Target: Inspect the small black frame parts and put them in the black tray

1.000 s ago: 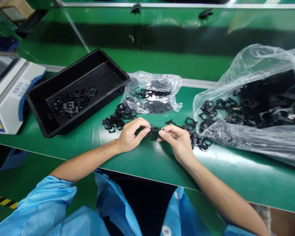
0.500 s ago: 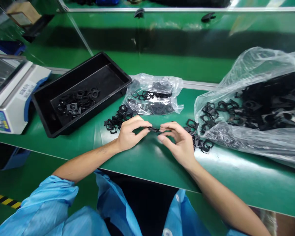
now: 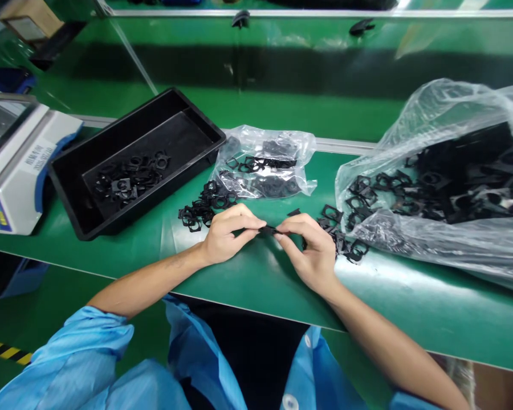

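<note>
Between my two hands is a small black plastic part point(image 3: 269, 230), seen nearly edge-on above the green table. My left hand point(image 3: 232, 233) pinches its left end between thumb and fingertips. The thumb and fingers of my right hand point(image 3: 311, 250) close on its right end. Fingers hide much of its shape. Beyond my left hand lies a pile of black plastic parts with round holes point(image 3: 205, 206). More loose black parts point(image 3: 334, 214) lie just beyond and beside my right hand.
A black tray point(image 3: 196, 122) with several black parts stands at the left, beside a white scale point(image 3: 38, 154). A clear bag point(image 3: 299, 142) of parts lies at the back middle. A large open plastic bag point(image 3: 410, 236) full of parts fills the right side.
My right thumb and fingers have closed onto the right end of the black part; they were more apart before. The left hand keeps its pinch, nearly in place.
</note>
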Demonstrator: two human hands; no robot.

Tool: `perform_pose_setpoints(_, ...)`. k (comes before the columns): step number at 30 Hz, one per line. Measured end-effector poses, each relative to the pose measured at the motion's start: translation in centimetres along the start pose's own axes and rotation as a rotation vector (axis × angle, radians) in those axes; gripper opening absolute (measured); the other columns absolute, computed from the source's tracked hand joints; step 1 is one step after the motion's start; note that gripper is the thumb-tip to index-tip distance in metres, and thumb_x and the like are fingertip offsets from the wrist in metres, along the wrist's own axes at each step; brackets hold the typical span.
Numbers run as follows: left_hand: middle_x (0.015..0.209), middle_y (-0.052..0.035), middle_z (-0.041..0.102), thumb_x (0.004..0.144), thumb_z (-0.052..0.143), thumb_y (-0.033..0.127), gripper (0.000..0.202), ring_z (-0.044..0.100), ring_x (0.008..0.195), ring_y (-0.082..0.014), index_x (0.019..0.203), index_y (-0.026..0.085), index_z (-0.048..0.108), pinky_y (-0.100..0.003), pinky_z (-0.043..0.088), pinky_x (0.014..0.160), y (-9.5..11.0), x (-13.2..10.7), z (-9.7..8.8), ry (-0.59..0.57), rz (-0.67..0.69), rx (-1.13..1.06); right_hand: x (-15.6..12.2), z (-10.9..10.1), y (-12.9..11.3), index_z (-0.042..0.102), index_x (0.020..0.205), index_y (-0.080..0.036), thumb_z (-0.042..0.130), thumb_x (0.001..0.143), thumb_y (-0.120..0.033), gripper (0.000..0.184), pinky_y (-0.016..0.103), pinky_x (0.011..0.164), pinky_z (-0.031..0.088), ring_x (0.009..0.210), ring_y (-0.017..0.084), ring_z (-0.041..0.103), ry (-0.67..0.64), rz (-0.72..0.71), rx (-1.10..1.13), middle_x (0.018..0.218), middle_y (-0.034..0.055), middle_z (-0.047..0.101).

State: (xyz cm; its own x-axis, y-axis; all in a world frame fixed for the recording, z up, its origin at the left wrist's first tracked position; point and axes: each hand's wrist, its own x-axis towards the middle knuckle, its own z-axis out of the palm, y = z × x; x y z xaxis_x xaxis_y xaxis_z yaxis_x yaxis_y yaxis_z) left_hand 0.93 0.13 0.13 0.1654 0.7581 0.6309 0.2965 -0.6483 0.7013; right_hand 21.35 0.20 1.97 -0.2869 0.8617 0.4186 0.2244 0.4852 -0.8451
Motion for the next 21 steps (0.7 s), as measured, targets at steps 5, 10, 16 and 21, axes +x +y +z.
perform_pose_setpoints(5, 0.080, -0.0021, 0.071, 0.091, 0.068, 0.017, 0.011, 0.065, 0.071, -0.0101, 0.097, 0.020, 0.076, -0.022, 0.052, 0.065, 0.18, -0.02, -0.12, -0.022, 0.007, -0.018, -0.04, -0.01, 0.08, 0.069, 0.092, -0.022, 0.067, 0.091, -0.019, 0.004, 0.035, 0.075, 0.055, 0.081, 0.019, 0.064, -0.012, -0.011, 0.010, 0.086, 0.0048, 0.069)
perform_pose_setpoints(10, 0.080, -0.0025, 0.072, 0.086, 0.075, 0.020, 0.011, 0.065, 0.073, -0.0117, 0.097, 0.018, 0.074, -0.025, 0.054, 0.071, 0.46, 0.36, -0.18, -0.024, -0.072, -0.065, -0.12, 0.19, 0.15, 0.068, 0.092, -0.023, 0.066, 0.093, -0.026, 0.004, 0.033, 0.071, 0.059, 0.083, 0.019, 0.065, -0.001, 0.107, 0.097, 0.091, 0.0066, 0.069)
perform_pose_setpoints(16, 0.085, -0.0037, 0.072, 0.085, 0.076, 0.020, 0.010, 0.068, 0.078, -0.0121, 0.095, 0.018, 0.074, -0.024, 0.055, 0.072, 0.73, 0.31, -0.11, -0.011, 0.032, -0.040, -0.30, 0.32, 0.47, 0.069, 0.094, -0.023, 0.066, 0.093, -0.024, 0.004, 0.035, 0.079, 0.063, 0.090, 0.020, 0.070, -0.001, 0.118, 0.119, 0.098, 0.0070, 0.072)
perform_pose_setpoints(21, 0.086, -0.0044, 0.072, 0.086, 0.076, 0.024, 0.013, 0.069, 0.079, -0.0128, 0.097, 0.018, 0.074, -0.025, 0.056, 0.072, 0.85, 0.11, -0.07, -0.042, 0.088, -0.035, -0.35, 0.36, 0.59, 0.070, 0.096, -0.023, 0.063, 0.094, -0.024, 0.007, 0.034, 0.078, 0.064, 0.092, 0.020, 0.073, 0.004, 0.124, 0.099, 0.101, 0.0074, 0.075)
